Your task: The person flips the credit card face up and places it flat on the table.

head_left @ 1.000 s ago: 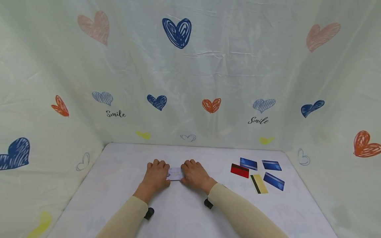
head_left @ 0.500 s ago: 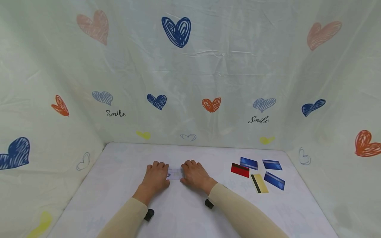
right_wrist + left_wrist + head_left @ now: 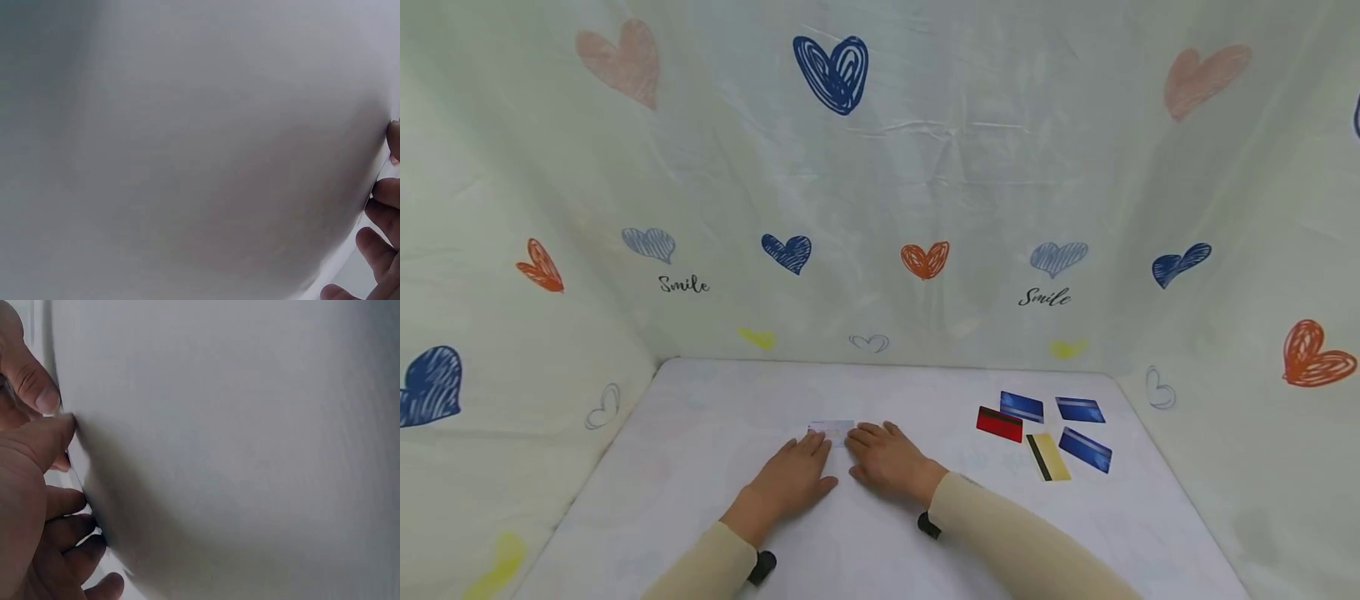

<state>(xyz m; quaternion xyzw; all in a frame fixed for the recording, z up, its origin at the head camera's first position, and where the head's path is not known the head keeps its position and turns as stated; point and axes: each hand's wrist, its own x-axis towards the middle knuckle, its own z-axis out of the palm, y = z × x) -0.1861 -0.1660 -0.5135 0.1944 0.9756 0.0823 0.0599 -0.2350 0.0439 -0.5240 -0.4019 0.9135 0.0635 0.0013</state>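
Note:
A pale, printed card point(image 3: 831, 427) lies flat on the white table, partly hidden by fingers. My left hand point(image 3: 790, 477) rests its outstretched fingertips on the card's near left part, thumb spread off to the side. At the card's right edge, the fingertips of my right hand point(image 3: 891, 461) touch it from above, fingers only slightly bent. The left wrist view has my left hand point(image 3: 47, 512) at its left edge, fingertips down on the surface. A few fingers of my right hand point(image 3: 381, 244) show at the right edge of the right wrist view.
To the right on the table point(image 3: 715, 417) lie a red card point(image 3: 1000, 424), a yellow card point(image 3: 1049, 457) with a black stripe, and three blue cards point(image 3: 1022, 407). A white curtain point(image 3: 970, 183) printed with hearts surrounds the table's back and sides.
Both hands gripped the card's two ends before; now their fingers have loosened and lie flatter. The left hand has shifted toward me, the card lies slightly farther back, and the head view has turned slightly.

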